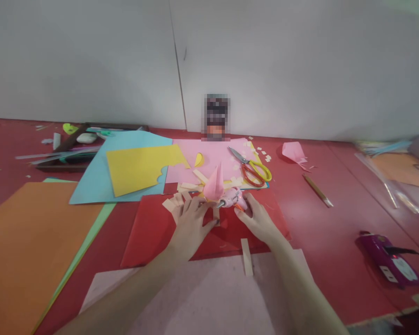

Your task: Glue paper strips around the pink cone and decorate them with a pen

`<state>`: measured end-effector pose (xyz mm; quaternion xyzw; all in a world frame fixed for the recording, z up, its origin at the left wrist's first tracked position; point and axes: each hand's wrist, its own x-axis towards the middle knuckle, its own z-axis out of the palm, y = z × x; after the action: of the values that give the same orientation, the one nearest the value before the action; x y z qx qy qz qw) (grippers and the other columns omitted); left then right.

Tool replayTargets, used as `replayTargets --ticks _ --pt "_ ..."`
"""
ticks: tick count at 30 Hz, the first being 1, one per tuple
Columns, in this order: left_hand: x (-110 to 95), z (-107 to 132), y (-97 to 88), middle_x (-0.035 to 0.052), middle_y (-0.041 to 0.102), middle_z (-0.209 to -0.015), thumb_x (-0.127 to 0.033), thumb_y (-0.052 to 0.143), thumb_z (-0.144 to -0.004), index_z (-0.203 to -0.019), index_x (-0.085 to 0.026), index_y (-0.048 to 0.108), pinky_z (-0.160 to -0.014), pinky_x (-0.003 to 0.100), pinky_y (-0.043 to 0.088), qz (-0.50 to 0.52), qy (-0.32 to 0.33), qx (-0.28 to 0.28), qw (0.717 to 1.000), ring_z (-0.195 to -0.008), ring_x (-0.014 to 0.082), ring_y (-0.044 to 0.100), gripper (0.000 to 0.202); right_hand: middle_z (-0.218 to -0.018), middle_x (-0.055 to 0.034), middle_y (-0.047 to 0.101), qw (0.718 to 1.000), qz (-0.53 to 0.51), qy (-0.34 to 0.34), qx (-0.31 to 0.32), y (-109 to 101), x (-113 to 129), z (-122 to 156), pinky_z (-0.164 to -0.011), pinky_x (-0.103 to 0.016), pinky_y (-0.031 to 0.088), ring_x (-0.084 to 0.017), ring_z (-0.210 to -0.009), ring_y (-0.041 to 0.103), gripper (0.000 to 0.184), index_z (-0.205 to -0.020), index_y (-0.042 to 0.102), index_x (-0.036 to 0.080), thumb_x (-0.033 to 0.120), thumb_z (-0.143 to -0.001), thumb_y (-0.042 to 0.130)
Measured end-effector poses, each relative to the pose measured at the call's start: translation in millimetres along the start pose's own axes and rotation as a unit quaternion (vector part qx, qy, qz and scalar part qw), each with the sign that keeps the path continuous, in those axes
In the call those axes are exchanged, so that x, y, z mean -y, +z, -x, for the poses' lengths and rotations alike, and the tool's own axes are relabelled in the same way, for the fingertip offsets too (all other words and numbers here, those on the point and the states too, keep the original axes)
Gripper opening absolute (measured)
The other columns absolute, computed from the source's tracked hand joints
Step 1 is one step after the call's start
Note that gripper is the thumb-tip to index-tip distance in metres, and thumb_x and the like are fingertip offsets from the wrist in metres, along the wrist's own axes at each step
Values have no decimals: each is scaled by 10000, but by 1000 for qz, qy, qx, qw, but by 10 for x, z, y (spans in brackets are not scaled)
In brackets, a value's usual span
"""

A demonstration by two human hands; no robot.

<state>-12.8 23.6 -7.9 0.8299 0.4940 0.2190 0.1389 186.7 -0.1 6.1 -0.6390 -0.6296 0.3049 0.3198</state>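
Note:
My right hand (260, 221) is wrapped round a pink glue gun (232, 197), whose metal nozzle points left. My left hand (192, 228) has its thumb and fingers bent about a cream paper strip (216, 215), just below the nozzle. Right behind these fingers a pointed pink folded-paper piece (214, 184) stands up; its base is partly hidden. More cream paper strips (176, 207) fan out beyond the left hand. Both hands are over a red sheet (150, 232). One loose strip (246, 257) lies between my forearms.
Scissors (249, 167) with red and yellow handles lie behind the glue gun. Yellow paper (136, 170) rests on blue paper (91, 177) at left, near orange sheets (28, 232). At right are a pencil-like stick (316, 190), pink paper (293, 152) and a purple power strip (387, 260) with a cord.

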Motion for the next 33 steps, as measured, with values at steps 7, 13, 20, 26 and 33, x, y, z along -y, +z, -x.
replayTargets --ticks 7,13,20,26,33 --pt "2 -14 -9 28 513 -1052 -287 619 -767 -1053 -301 578 -823 415 370 1 4 2 1000 -990 240 467 289 -759 17 490 1000 4 -4 0 3 -8 2 -614 -245 361 -140 -672 470 178 -793 410 212 381 -783 466" --pt "2 -26 -25 34 512 -1036 -311 628 -758 -1093 -295 551 -830 435 358 -10 -2 7 1000 -986 250 468 343 -761 16 493 1000 11 -2 -1 8 -14 -4 -609 -245 364 -141 -671 471 181 -802 411 212 382 -781 468" --pt "-49 13 -54 39 503 -1082 -225 590 -787 -1014 -279 585 -886 430 338 -36 46 -1 998 -1017 241 451 233 -778 7 509 1000 3 -8 -6 15 -22 -5 -623 -251 377 -147 -680 484 193 -828 436 208 393 -783 471" --pt "-30 -24 -50 32 509 -1055 -268 643 -740 -1044 -275 571 -873 444 357 1 -3 26 1000 -1009 255 450 313 -804 -6 522 1000 -1 -8 -4 26 -34 -2 -652 -265 391 -160 -731 505 200 -848 456 201 392 -791 470" --pt "-14 -64 -69 36 513 -1038 -236 643 -724 -1084 -240 537 -870 442 357 5 -23 43 999 -1005 253 445 375 -808 -8 536 1000 -5 -3 3 16 -22 -5 -657 -267 390 -162 -732 514 183 -850 457 197 365 -780 481"
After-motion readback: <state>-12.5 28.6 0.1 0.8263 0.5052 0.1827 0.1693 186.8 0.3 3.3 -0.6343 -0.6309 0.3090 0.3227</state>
